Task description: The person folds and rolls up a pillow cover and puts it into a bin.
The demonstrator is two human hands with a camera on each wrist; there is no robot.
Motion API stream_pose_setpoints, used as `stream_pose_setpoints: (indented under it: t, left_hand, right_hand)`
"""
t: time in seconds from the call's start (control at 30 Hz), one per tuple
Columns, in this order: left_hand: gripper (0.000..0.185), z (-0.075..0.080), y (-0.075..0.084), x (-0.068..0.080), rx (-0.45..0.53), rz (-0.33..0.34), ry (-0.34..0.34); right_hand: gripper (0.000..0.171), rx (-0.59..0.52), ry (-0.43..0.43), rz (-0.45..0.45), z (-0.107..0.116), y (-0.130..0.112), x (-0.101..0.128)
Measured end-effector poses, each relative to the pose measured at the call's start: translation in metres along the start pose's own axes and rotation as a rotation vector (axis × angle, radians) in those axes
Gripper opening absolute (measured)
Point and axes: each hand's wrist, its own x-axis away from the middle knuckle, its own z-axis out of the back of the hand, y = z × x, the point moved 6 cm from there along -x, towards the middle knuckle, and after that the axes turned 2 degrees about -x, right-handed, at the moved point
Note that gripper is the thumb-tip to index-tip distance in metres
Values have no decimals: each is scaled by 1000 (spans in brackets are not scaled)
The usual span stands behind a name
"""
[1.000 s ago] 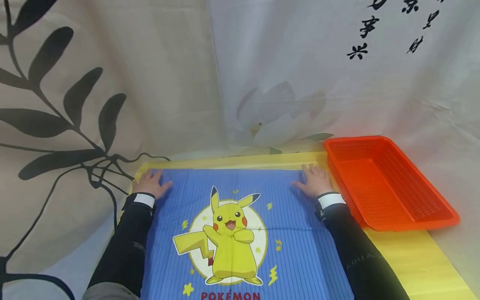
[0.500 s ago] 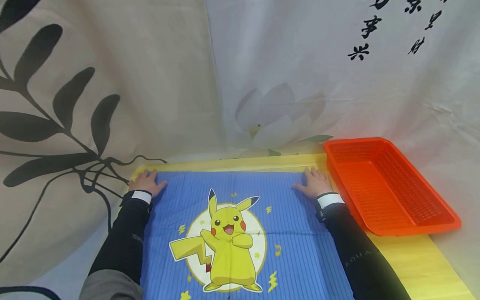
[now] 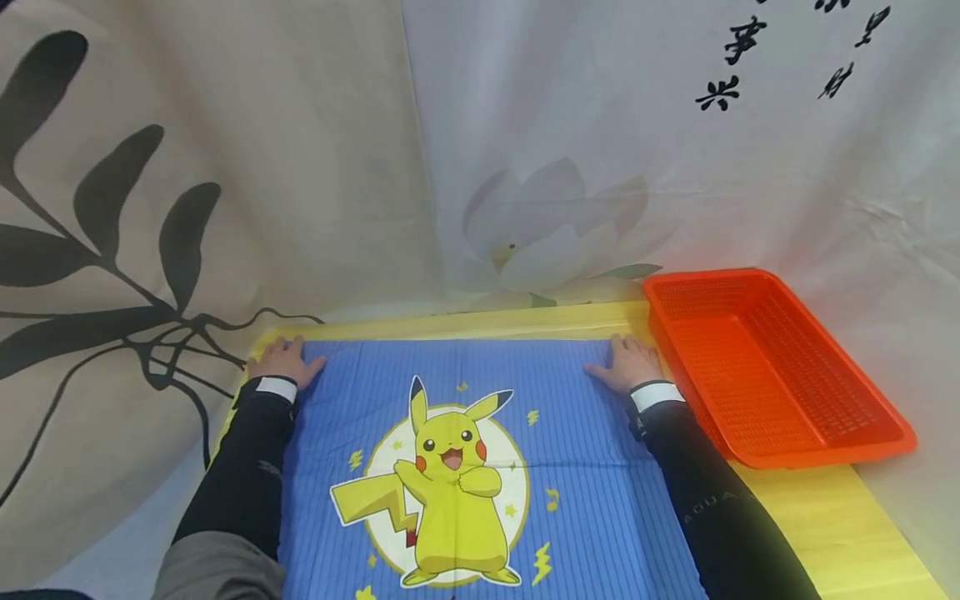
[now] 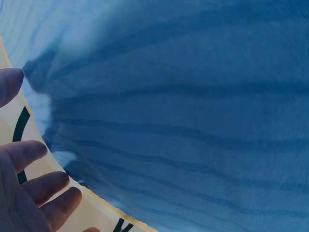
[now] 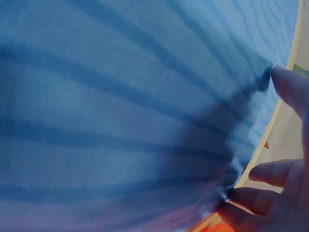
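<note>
A blue striped cloth [image 3: 577, 517] with a yellow cartoon character print [image 3: 457, 492] lies spread over the yellow table. My left hand [image 3: 285, 362] rests at its far left corner, fingers spread and pointing away. At the far right corner my right hand [image 3: 630, 364] lies in the same way, thumb out toward the middle. In the left wrist view the cloth [image 4: 183, 116] fills most of the picture, with the fingers [image 4: 48, 186] at its edge. The right wrist view shows the fingers [image 5: 256, 198] touching the cloth [image 5: 120, 121] near its edge.
An orange plastic basket [image 3: 780, 454] stands at the right, close beside the right forearm. Yellow table surface [image 3: 832, 517] shows in front of it. Behind the table hangs a pale curtain [image 3: 337, 167] printed with dark leaves, a flower and black writing.
My left hand has shifted slightly left on the cloth's corner. The right hand stays nearly where it was. The head view has shifted a little.
</note>
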Motion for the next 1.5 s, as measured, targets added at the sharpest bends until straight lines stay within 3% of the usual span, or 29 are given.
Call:
stream_pose_setpoints:
  t: [0.23,0.47,0.77,1.1,1.23,1.5]
  left_hand:
    - [82,-8,-11,-8,19,18,19]
    - [81,-13,-11,-12,14,2,70]
    - [64,-2,-5,2,-21,-12,141]
    - [22,12,0,17,-33,-56,266]
    - [22,14,1,20,-38,-69,306]
    - [24,21,2,20,-40,-99,297]
  right_hand:
    - [75,19,8,1,-4,7,-4]
    - [66,-3,28,44,0,6,-4]
    - [49,-29,83,105,0,9,0]
    - [30,7,173,216,-1,10,1]
    - [24,4,205,239,-2,13,1]
    - [19,-1,242,273,4,14,5]
